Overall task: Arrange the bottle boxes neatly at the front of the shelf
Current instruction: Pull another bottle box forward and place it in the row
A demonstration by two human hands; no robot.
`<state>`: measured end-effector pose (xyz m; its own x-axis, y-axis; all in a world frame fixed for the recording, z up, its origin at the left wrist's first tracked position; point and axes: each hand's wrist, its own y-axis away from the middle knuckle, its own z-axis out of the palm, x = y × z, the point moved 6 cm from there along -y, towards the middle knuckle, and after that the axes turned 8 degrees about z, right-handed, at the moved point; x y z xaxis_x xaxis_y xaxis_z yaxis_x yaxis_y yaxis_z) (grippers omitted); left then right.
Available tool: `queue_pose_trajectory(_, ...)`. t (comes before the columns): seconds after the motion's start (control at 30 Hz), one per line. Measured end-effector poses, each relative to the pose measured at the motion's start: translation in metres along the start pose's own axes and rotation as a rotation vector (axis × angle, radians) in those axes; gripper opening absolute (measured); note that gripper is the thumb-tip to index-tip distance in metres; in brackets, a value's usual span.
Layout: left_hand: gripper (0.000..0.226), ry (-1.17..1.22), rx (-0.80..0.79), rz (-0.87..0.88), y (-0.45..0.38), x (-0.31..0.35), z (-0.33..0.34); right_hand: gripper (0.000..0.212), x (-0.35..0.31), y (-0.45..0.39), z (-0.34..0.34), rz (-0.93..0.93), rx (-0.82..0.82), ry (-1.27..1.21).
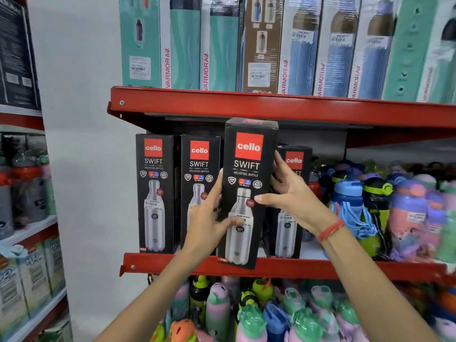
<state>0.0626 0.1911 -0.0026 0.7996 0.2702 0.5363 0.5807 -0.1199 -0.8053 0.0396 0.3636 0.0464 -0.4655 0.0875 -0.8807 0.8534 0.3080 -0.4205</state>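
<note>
— Nearest the lens, what do you see?
— Two bare forearms rising from six o'clock. Left hand (209,215) grips the left edge of a tall black cardboard bottle box (246,193), thumb across its front. Right hand (291,196), with a red thread bracelet (329,230) at the wrist, clasps the right edge.

— What is written on it?
— "cello" in a red square, then "SWIFT" and "VACUSTEEL BOTTLE", above a steel bottle picture and a white price sticker.

— Where does it sit?
— At centre, its base overlapping the red metal shelf lip (320,267), forward of the row. Two matching black boxes (154,193) stand at nine o'clock, and a shorter one (291,206) behind the right hand.

— And around?
— Colourful plastic kids' bottles (407,213) at three and six o'clock; teal and blue "VARMORA" cartons (296,45) at twelve.
</note>
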Motion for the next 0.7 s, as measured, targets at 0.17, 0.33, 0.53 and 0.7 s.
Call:
queue_pose_trajectory(0.17, 0.107, -0.165, 0.041, 0.019, -0.021, -0.03, 0.016, 0.1, 0.004, -0.019, -0.009, 0.015, 0.07, 0.119)
queue_pose_trajectory(0.33, 0.108, -0.143, 0.068, -0.021, -0.03, -0.057, 0.032, 0.101, 0.025, -0.04, -0.014, 0.034, 0.118, 0.186)
queue_pose_trajectory(0.53, 0.106, -0.318, 0.037, -0.107, -0.038, -0.081, 0.041, 0.097, 0.054, -0.064, -0.015, 0.081, 0.175, 0.312)
queue_pose_trajectory(0.7, 0.102, -0.406, 0.02, -0.247, -0.038, -0.098, 0.047, 0.095, 0.061, -0.079, -0.008, 0.116, 0.287, 0.428)
